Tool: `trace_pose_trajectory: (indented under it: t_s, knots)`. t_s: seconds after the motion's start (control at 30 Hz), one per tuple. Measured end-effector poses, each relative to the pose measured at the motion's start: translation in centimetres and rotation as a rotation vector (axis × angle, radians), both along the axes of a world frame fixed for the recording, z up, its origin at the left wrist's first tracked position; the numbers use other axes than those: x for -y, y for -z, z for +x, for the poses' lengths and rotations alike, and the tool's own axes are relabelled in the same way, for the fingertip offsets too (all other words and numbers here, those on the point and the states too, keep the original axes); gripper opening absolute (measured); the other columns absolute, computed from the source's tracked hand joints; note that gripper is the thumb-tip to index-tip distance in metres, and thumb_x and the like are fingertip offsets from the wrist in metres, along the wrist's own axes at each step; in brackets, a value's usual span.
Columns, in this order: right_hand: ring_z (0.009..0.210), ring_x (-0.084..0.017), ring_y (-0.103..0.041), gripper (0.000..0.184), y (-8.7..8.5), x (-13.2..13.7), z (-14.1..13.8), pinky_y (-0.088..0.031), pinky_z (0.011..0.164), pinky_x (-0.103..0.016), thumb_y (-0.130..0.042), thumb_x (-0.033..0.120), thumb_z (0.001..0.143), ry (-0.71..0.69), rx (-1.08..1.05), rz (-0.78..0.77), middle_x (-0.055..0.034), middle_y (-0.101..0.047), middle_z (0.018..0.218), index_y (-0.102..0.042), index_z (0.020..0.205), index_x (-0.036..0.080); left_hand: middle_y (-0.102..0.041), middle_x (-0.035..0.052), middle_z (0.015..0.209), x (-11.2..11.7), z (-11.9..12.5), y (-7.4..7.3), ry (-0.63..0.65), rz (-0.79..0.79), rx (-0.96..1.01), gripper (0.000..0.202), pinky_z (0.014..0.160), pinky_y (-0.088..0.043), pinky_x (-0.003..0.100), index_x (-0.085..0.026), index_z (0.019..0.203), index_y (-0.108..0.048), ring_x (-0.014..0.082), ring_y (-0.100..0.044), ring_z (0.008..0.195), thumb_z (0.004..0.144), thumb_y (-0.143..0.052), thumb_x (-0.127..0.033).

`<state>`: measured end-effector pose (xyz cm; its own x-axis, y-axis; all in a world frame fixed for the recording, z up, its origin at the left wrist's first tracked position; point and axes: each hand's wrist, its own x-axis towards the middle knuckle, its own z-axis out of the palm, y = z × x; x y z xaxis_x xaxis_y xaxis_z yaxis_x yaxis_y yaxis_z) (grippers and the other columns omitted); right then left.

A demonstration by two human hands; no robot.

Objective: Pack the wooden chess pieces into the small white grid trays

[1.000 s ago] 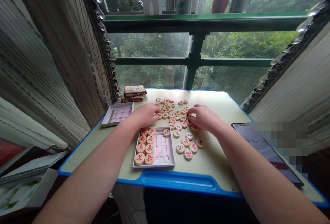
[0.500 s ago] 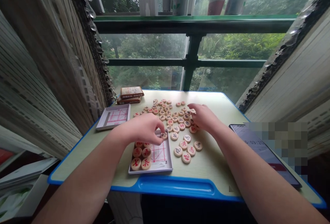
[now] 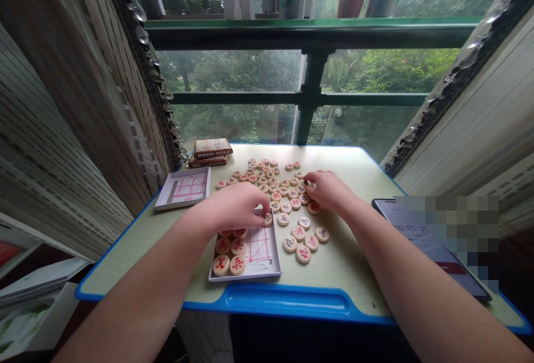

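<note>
My left hand (image 3: 236, 207) hovers over the far end of a shallow white box (image 3: 267, 260) with a red grid inside. Its fingers are curled round a round wooden chess piece (image 3: 267, 219) at the box's far right corner. Several red-marked pieces (image 3: 229, 255) lie in rows in the box's left half. My right hand (image 3: 328, 189) rests, fingers bent and pinched, on the right side of a loose heap of wooden chess pieces (image 3: 273, 182) on the table; what it grips is hidden.
A second white box half (image 3: 183, 189) lies at the left, with a brown card box (image 3: 212, 150) behind it. A phone (image 3: 421, 240) lies at the right. The table (image 3: 287, 296) has a blue rim. Cups and a can stand on the window ledge.
My left hand drew back from the heap to the box with a piece. My right hand stayed on the heap's right side.
</note>
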<state>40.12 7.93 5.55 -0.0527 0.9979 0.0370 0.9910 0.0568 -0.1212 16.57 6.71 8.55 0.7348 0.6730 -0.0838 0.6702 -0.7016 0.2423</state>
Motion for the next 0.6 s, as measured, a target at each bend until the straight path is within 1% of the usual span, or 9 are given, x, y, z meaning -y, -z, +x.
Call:
trace_pose_trajectory:
  t_s: [0.07, 0.13, 0.27, 0.33, 0.43, 0.5, 0.6]
  knots:
    - [0.093, -0.024, -0.059, 0.033, 0.08, -0.17, 0.08, -0.043, 0.079, -0.03, -0.048, 0.025, 0.082, 0.011, -0.027, -0.006, -0.012, -0.067, 0.104, -0.069, 0.106, 0.017, -0.069, 0.0026, 0.083, 0.06, 0.08, 0.05, 0.01, 0.002, -0.008, 0.019, 0.062, -0.039, 0.026, -0.024, 0.086, -0.072, 0.0172, -0.059, 0.073, 0.072, -0.061, -0.031]
    - [0.088, -0.022, -0.06, 0.029, 0.15, -0.33, 0.27, -0.043, 0.074, -0.027, -0.052, 0.025, 0.08, 0.029, -0.072, 0.021, -0.0106, -0.068, 0.101, -0.07, 0.102, 0.017, -0.068, 0.003, 0.081, 0.16, 0.17, 0.07, 0.03, 0.013, -0.014, 0.02, 0.061, -0.038, 0.026, -0.024, 0.086, -0.072, 0.0169, -0.058, 0.071, 0.073, -0.061, -0.034]
    - [0.084, -0.017, -0.06, 0.027, 0.09, -0.31, 0.45, -0.043, 0.072, -0.024, -0.056, 0.02, 0.078, -0.027, -0.171, 0.1, -0.0066, -0.068, 0.099, -0.068, 0.102, 0.018, -0.064, 0.0026, 0.071, 0.27, 0.32, 0.08, 0.098, 0.047, -0.045, 0.016, 0.057, -0.034, 0.026, -0.021, 0.073, -0.069, 0.0154, -0.054, 0.065, 0.074, -0.059, -0.033]
    - [0.078, -0.015, -0.06, 0.026, 0.02, -0.14, 0.32, -0.043, 0.068, -0.022, -0.055, 0.016, 0.078, -0.057, -0.2, 0.074, -0.0047, -0.069, 0.093, -0.068, 0.1, 0.019, -0.063, 0.0022, 0.069, 0.24, 0.32, 0.12, 0.104, 0.036, -0.046, 0.015, 0.057, -0.034, 0.026, -0.021, 0.072, -0.068, 0.015, -0.053, 0.064, 0.074, -0.059, -0.033]
    - [0.07, -0.013, -0.059, 0.026, -0.08, 0.1, 0.1, -0.043, 0.064, -0.021, -0.052, 0.012, 0.078, -0.049, -0.222, 0.016, -0.0031, -0.069, 0.087, -0.069, 0.097, 0.02, -0.064, 0.0024, 0.074, 0.16, 0.29, 0.23, 0.08, 0.005, -0.024, 0.017, 0.059, -0.035, 0.025, -0.022, 0.08, -0.07, 0.0151, -0.054, 0.067, 0.074, -0.06, -0.035]
    - [0.069, -0.012, -0.059, 0.028, -0.18, 0.13, 0.09, -0.043, 0.064, -0.021, -0.052, 0.01, 0.076, -0.042, -0.225, 0.009, -0.0033, -0.068, 0.089, -0.069, 0.096, 0.019, -0.065, 0.0028, 0.076, 0.18, 0.27, 0.27, 0.065, -0.002, -0.018, 0.019, 0.06, -0.036, 0.025, -0.022, 0.083, -0.07, 0.0153, -0.055, 0.068, 0.074, -0.06, -0.035]
    - [0.078, -0.014, -0.059, 0.029, -0.26, -0.01, 0.3, -0.044, 0.07, -0.022, -0.051, 0.011, 0.076, -0.034, -0.212, 0.076, -0.0056, -0.067, 0.096, -0.07, 0.097, 0.018, -0.065, 0.003, 0.076, 0.35, 0.3, 0.21, 0.062, 0.008, -0.023, 0.019, 0.059, -0.035, 0.025, -0.022, 0.083, -0.069, 0.0156, -0.055, 0.069, 0.075, -0.059, -0.036]
